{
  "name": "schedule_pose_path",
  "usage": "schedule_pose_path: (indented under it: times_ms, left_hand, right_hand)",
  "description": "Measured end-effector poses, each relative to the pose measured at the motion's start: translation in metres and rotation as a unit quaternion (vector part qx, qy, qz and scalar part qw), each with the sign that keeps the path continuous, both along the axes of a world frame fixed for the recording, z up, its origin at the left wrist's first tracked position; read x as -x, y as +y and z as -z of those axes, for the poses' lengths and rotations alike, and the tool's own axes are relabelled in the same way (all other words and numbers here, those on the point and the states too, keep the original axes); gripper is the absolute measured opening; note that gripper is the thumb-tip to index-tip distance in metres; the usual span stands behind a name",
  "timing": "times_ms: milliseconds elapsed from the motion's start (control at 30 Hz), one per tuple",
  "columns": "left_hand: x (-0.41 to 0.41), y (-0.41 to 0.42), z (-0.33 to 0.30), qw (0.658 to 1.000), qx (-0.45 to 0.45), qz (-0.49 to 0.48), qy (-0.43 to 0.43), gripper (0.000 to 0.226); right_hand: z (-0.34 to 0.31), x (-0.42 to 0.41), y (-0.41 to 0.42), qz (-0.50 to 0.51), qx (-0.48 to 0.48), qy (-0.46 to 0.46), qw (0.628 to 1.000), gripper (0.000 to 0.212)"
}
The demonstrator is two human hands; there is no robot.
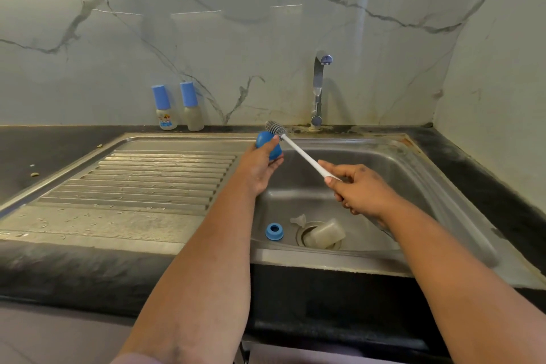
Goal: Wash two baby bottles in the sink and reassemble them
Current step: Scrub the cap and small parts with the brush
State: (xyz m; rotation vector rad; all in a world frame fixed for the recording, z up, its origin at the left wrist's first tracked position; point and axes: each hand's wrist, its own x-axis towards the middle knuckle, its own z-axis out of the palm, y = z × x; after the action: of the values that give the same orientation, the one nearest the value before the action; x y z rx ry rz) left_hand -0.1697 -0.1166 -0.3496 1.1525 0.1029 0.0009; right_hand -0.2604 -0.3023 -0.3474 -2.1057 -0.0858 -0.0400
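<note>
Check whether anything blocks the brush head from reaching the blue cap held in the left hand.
Nothing visible does. The brush head sits right beside the blue cap that the left hand grips above the sink; the right hand holds the white handle, and no object lies between them.

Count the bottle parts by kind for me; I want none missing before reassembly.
Capped bottles at the wall: 2
Loose bottle body at the sink drain: 1
Blue ring: 1
Clear teat: 1
Blue cap in the left hand: 1
Total: 6
</note>
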Motion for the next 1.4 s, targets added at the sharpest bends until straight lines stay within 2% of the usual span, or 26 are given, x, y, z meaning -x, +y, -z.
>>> schedule_pose_path:
  times_ms: [133, 233, 300, 367, 433, 533, 633, 767, 833, 900, 1000, 1133, 1233, 1300, 1400]
  left_hand:
    - [-0.004, 0.003, 0.0, 0.998, -0.05, -0.042, 0.001, 0.051]
    - [-0.013, 0.014, -0.003, 0.993, 0.057, -0.106, 0.003, 0.035]
    - [-0.015, 0.017, -0.002, 0.988, 0.094, -0.126, 0.005, 0.034]
    - [-0.015, 0.013, 0.003, 0.991, 0.082, -0.105, 0.011, 0.04]
    - [-0.011, 0.001, 0.005, 0.998, 0.05, -0.042, 0.006, 0.042]
    - [-0.007, -0.017, 0.002, 1.0, 0.013, 0.02, -0.007, 0.034]
    - [-0.005, -0.022, -0.007, 0.998, 0.052, -0.034, -0.016, 0.042]
    - [-0.011, 0.007, -0.012, 0.981, 0.147, -0.127, -0.01, 0.042]
    - [-0.007, 0.009, -0.008, 0.991, 0.078, -0.103, -0.021, 0.043]
    - [0.003, -0.01, -0.004, 0.998, -0.015, -0.037, -0.039, 0.044]
    - [0.005, -0.037, -0.002, 0.997, -0.052, 0.008, -0.051, 0.042]
    - [-0.008, -0.02, -0.004, 0.997, 0.007, -0.075, -0.016, 0.042]
    - [-0.01, 0.001, 0.0, 0.992, 0.113, -0.052, 0.017, 0.041]
    - [-0.004, 0.002, -0.003, 0.986, 0.167, -0.024, 0.01, 0.043]
    - [-0.001, -0.005, -0.005, 0.994, 0.108, -0.013, -0.011, 0.045]
  right_hand:
    - [-0.002, -0.002, -0.004, 0.003, 0.019, -0.01, 1.0, 0.037]
    - [-0.002, -0.004, -0.006, -0.021, 0.004, -0.004, 1.0, 0.036]
    - [0.0, -0.004, -0.006, -0.034, 0.005, 0.008, 0.999, 0.036]
    - [0.003, -0.006, -0.003, -0.027, -0.005, 0.012, 1.0, 0.037]
    - [0.006, -0.009, 0.0, 0.006, -0.014, 0.001, 1.0, 0.038]
    - [0.006, -0.012, 0.002, 0.052, -0.021, -0.013, 0.998, 0.039]
    - [0.003, -0.009, -0.001, 0.049, -0.042, -0.008, 0.998, 0.037]
    - [-0.001, -0.005, -0.004, -0.018, -0.061, 0.039, 0.997, 0.036]
    - [0.0, -0.006, -0.004, -0.011, -0.071, 0.042, 0.997, 0.036]
    - [0.004, -0.01, -0.003, 0.035, -0.068, 0.021, 0.997, 0.036]
    - [0.007, -0.012, -0.004, 0.055, -0.059, 0.024, 0.996, 0.036]
    - [0.006, -0.014, -0.008, 0.071, -0.107, 0.024, 0.991, 0.034]
    - [0.0, -0.015, -0.01, 0.091, -0.136, -0.007, 0.986, 0.034]
    - [-0.001, -0.012, -0.008, 0.072, -0.129, -0.011, 0.989, 0.034]
    - [0.0, -0.006, -0.001, 0.022, -0.086, -0.008, 0.996, 0.034]
